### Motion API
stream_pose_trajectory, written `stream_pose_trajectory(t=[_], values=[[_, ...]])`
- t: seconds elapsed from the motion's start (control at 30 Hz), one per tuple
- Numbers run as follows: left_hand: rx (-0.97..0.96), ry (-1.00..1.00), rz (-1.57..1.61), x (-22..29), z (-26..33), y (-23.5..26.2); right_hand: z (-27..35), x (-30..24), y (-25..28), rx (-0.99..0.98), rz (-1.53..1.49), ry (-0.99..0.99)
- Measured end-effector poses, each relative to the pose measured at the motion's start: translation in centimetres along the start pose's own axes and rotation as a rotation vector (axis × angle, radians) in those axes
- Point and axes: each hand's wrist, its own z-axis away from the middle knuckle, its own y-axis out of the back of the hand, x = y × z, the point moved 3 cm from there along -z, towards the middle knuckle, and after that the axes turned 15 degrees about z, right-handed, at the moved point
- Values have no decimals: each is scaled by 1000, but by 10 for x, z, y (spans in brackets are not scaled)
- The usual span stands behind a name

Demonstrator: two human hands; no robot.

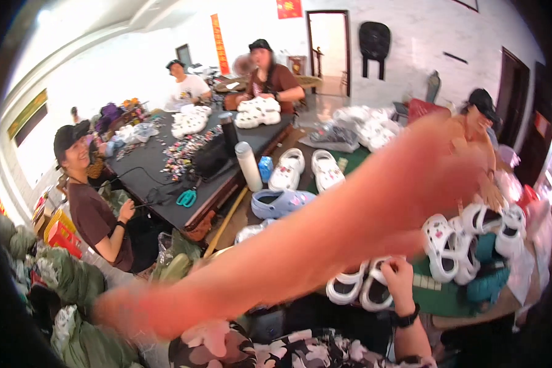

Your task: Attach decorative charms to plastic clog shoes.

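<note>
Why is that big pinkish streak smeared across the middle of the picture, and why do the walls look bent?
In the head view, the streak is the person's left arm, motion-blurred as it sweeps across close to the lens; the right hand on the white clogs is sharp. The fisheye lens curves the walls and darkens the rim, and bright light washes out the upper left wall.

Bright daylight washes out the left wall; a motion-blurred forearm [325, 239] crosses; fisheye edges bend darkly.
</note>
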Motion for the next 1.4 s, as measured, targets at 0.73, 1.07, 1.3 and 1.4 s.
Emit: stream_pose_trajectory(t=[0.73, 1.07, 1.3, 1.4], values=[[260, 197, -1280, -228, 93, 79, 41, -12, -16, 174, 144, 278], [175, 31, -1449, -214, 81, 82, 30, -15, -18, 148, 269, 353], [128, 118, -1337, -220, 78, 96, 22, -26, -20, 11, 322, 365], [111, 129, -1336, -211, 79, 101, 24, -24, -18, -13, 420, 348]])
